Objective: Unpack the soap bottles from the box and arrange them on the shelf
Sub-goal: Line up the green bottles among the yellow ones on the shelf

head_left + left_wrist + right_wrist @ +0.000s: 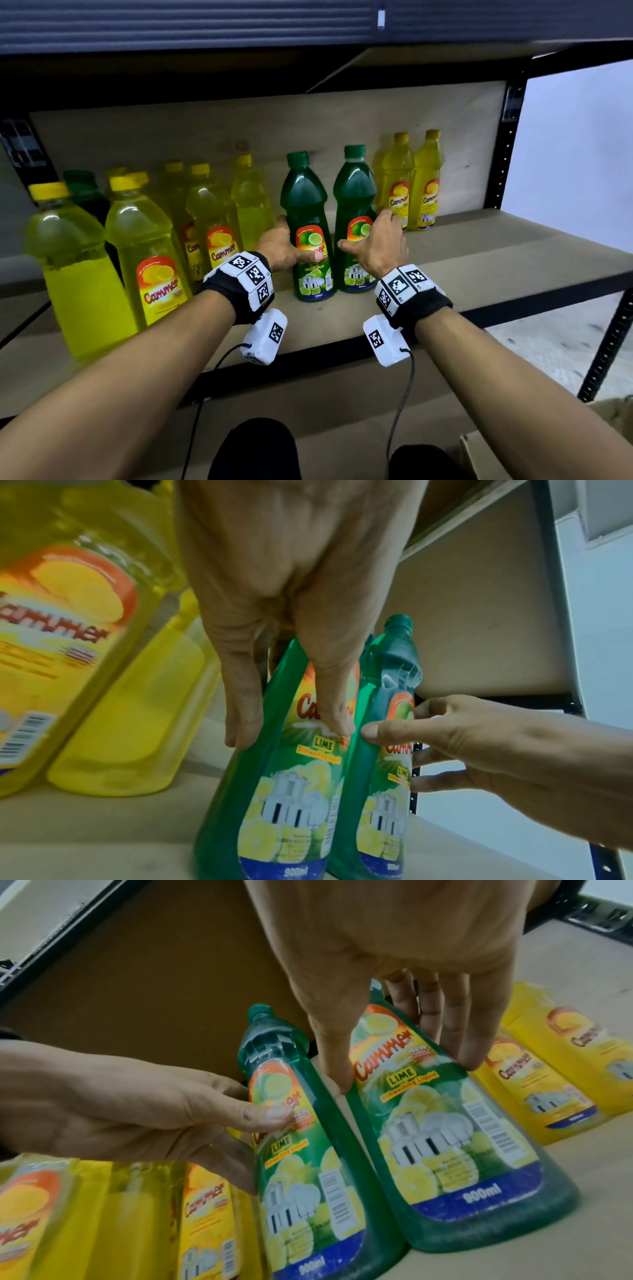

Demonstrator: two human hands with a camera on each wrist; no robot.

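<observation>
Two green lime soap bottles stand upright side by side on the wooden shelf board. My left hand grips the left green bottle, thumb on the front label and fingers round its left side. My right hand holds the right green bottle, with the thumb on its left edge and the fingers reaching behind its right side. Both bottle bases rest on the board and touch each other.
Several yellow soap bottles crowd the shelf's left part, with a dark green one behind them. Two more yellow bottles stand at the back right. A black upright post bounds the right end. A cardboard corner shows at the bottom right.
</observation>
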